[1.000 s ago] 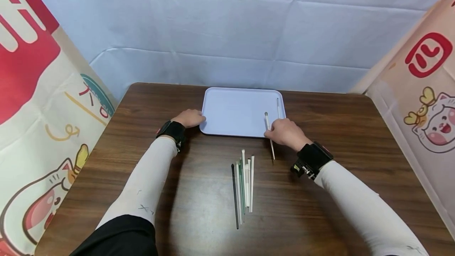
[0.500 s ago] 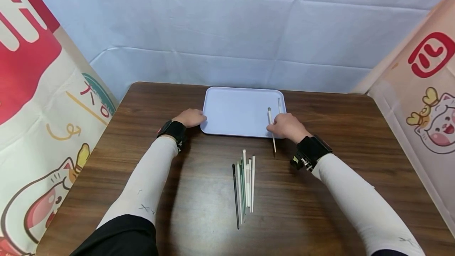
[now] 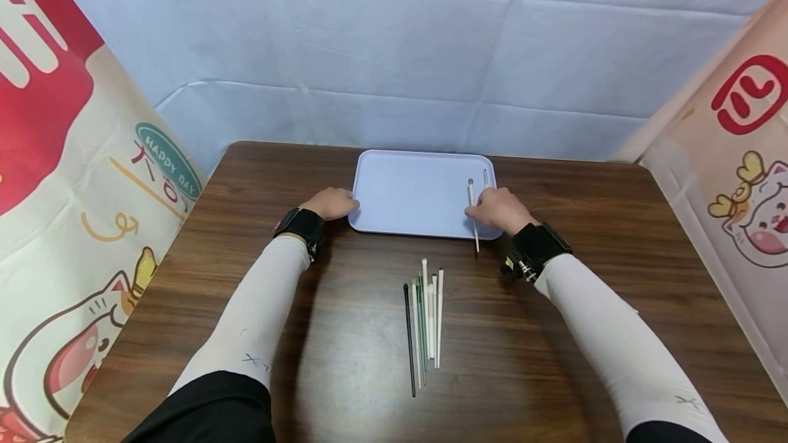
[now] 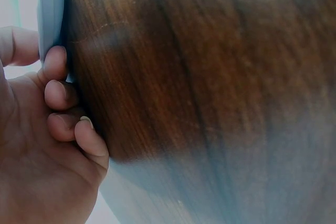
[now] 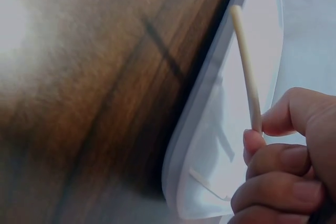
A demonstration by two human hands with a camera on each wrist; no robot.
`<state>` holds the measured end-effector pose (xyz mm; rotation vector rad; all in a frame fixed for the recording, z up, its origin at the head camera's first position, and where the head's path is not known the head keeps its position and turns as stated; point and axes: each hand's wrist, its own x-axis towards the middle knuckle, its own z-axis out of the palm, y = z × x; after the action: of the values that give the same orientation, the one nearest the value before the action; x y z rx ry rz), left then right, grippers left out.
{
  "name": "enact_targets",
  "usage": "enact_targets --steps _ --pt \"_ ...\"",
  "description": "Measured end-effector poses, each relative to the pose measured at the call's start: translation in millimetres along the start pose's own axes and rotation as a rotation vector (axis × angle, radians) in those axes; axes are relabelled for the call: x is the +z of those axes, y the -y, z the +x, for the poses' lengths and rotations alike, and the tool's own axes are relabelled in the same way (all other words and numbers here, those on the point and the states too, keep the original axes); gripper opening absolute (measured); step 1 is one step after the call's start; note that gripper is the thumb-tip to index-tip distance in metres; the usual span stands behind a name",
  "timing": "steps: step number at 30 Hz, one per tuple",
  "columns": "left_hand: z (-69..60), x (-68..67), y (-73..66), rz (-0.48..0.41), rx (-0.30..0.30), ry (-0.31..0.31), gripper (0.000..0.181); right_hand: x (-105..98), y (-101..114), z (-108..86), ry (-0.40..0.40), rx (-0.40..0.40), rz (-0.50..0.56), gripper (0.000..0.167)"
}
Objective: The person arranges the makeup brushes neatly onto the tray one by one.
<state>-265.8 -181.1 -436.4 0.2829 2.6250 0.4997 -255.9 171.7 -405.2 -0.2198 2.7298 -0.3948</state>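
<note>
My right hand (image 3: 501, 210) pinches a slim cream-coloured stick (image 3: 476, 234) between thumb and forefinger. The stick slants over the near right part of a white tray (image 3: 412, 193); its far end looks darker in the head view. The right wrist view shows its plain rounded near end (image 5: 245, 61) raised above the tray rim. Another thin light stick (image 3: 485, 177) lies in the tray along the right side, partly hidden by my right hand. At the tray's left edge my left hand (image 3: 332, 204) grips the rim (image 4: 51, 14) between thumb and curled fingers.
A loose row of slender sticks, including a black one (image 3: 410, 340), a green one (image 3: 422, 327) and a white one (image 3: 439, 320), lies on the brown wooden table (image 3: 523, 374) in front of the tray. A pale cloth (image 3: 394, 53) hangs behind the table.
My right hand has moved slightly away from me with the stick, farther over the tray. My left hand stays at the tray's left edge.
</note>
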Motion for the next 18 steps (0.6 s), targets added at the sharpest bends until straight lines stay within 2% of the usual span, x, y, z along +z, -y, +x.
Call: enact_targets --steps 8,18 --pt "-0.7 0.3 0.6 0.009 0.0 -0.004 0.052 -3 -3 7.2 -0.018 -0.01 0.01 0.045" --pt "-1.3 0.0 0.6 0.012 -0.013 -0.008 0.049 -5 -8 19.5 -0.034 0.022 0.018 0.046"
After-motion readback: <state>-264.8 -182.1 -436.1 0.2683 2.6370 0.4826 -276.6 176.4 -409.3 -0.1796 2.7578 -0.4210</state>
